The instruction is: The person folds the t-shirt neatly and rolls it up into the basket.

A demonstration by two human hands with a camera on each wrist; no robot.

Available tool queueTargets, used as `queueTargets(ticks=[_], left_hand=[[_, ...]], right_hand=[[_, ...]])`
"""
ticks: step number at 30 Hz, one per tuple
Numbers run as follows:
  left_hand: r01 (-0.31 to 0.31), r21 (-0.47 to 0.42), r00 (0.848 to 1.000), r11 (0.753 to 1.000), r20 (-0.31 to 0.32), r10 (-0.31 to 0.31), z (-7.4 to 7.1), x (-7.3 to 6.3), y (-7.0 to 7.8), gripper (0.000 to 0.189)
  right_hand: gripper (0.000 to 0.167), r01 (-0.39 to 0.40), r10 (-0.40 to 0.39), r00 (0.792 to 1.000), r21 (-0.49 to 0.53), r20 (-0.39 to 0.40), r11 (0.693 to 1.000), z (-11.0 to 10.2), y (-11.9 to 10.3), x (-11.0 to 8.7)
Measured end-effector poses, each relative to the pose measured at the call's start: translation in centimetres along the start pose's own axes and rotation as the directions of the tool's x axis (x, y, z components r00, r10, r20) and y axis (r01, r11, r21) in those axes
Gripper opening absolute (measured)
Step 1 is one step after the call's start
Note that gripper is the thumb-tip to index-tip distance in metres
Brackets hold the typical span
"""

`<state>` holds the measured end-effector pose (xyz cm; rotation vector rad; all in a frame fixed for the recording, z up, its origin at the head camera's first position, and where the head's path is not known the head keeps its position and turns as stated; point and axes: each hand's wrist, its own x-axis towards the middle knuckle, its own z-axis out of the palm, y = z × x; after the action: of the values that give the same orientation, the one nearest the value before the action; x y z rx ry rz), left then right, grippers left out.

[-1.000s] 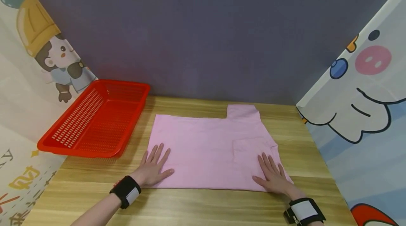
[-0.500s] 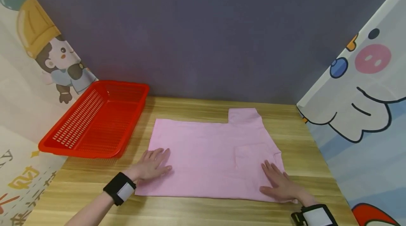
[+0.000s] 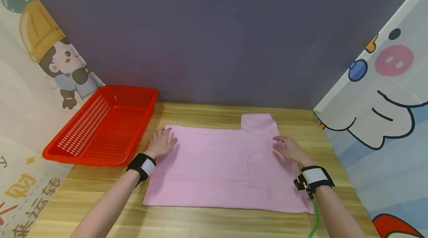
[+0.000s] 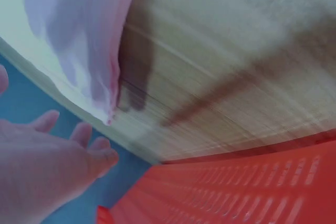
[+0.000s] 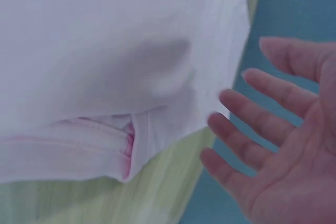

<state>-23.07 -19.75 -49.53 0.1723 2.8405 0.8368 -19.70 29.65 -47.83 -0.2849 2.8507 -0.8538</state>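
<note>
A pink shirt (image 3: pixel 204 163) lies flat and folded on the wooden table, a narrow part of it jutting out at the back right. Over its back left corner is my left hand (image 3: pixel 159 144), fingers loosely bent and holding nothing. My right hand (image 3: pixel 290 149) hovers by the shirt's right side, above the pocket outline. In the right wrist view that hand's fingers (image 5: pixel 257 124) are spread and relaxed, apart from the cloth. The left wrist view shows the shirt's layered edge (image 4: pixel 118 51) beside my left hand (image 4: pixel 52 166).
A red plastic basket (image 3: pixel 133 152) with slotted walls stands at the left, close to my left hand. A dark grey panel (image 3: pixel 214 37) rises behind the table (image 3: pixel 200 223). Printed sheets flank both sides, and a green cable (image 3: pixel 314 219) hangs from the right wrist strap.
The shirt slid slightly toward me under both flat hands. Then the hands lifted off and moved away from me, toward its far side. The basket has stayed put.
</note>
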Motion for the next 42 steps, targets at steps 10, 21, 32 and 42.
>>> queueTargets(ticks=[10, 21, 32, 42], left_hand=[[0.127, -0.056, 0.992, 0.990, 0.015, -0.126, -0.5, 2.4, -0.9, 0.063], [-0.003, 0.070, 0.996, 0.998, -0.094, 0.009, 1.1, 3.3, -2.3, 0.048], [-0.066, 0.311, 0.979, 0.948, -0.163, 0.121, 1.9, 4.3, -3.6, 0.045], [-0.097, 0.370, 0.965, 0.924, -0.193, 0.178, 1.2, 5.4, -3.4, 0.047]], right_hand=[[0.039, -0.067, 0.060, 0.993, -0.065, -0.100, 0.996, 0.8, 1.8, 2.9], [0.049, -0.124, 0.115, 0.992, -0.224, -0.053, 0.967, 2.9, 2.3, 4.5], [0.058, -0.116, 0.133, 0.990, -0.259, 0.047, 0.959, 3.5, 2.3, 3.6], [0.063, -0.145, 0.160, 0.983, -0.162, 0.085, 0.976, 3.9, 3.4, 3.5]])
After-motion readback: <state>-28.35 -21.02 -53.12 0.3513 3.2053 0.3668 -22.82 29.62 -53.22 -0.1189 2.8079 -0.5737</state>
